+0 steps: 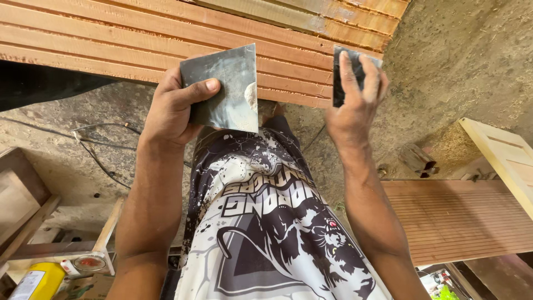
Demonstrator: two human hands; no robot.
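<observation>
My left hand (pixel 172 108) grips a square metal scraper plate (pixel 225 89) with a smear of pale wood filler near its right edge. Raised to its right, my right hand (pixel 355 103) holds a smaller dark scraper (pixel 341 78), its fingers wrapped over the front. Both hands hover just in front of a slatted reddish-brown wooden panel (pixel 139 44) that spans the top of the view. My printed black-and-white shirt fills the lower middle.
A second slatted wood panel (pixel 455 219) lies at the lower right, beside a pale wooden frame (pixel 502 155). Wood offcuts (pixel 417 160) sit on the dusty floor. A yellow can (pixel 36 280), a small tin (pixel 89 264) and a cable (pixel 100 161) are at the left.
</observation>
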